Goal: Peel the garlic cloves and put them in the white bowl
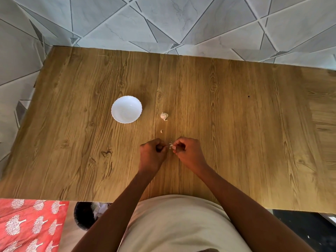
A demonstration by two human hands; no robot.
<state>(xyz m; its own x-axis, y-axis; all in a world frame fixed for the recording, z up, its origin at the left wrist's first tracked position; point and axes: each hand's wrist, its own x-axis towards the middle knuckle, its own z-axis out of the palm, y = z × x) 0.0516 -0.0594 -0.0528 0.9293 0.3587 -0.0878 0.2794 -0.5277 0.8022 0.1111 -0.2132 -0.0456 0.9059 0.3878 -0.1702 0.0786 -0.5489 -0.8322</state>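
White garlic clove (171, 146) sat pinched in the right hand (187, 151) near the worktop's (236, 124) front edge. The left hand (151, 151) was curled, its grip apparently tugging skin, though I could not tell. Peeling would go best in small pulls; the white bowl (126, 109) waited empty toward the middle, beside the garlic head (164, 116).

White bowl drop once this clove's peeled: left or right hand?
Right, probably. The right hand already pinches the garlic clove, so no handover. The left hand is on the white bowl side but only seems to pull skin. The bowl looks empty.
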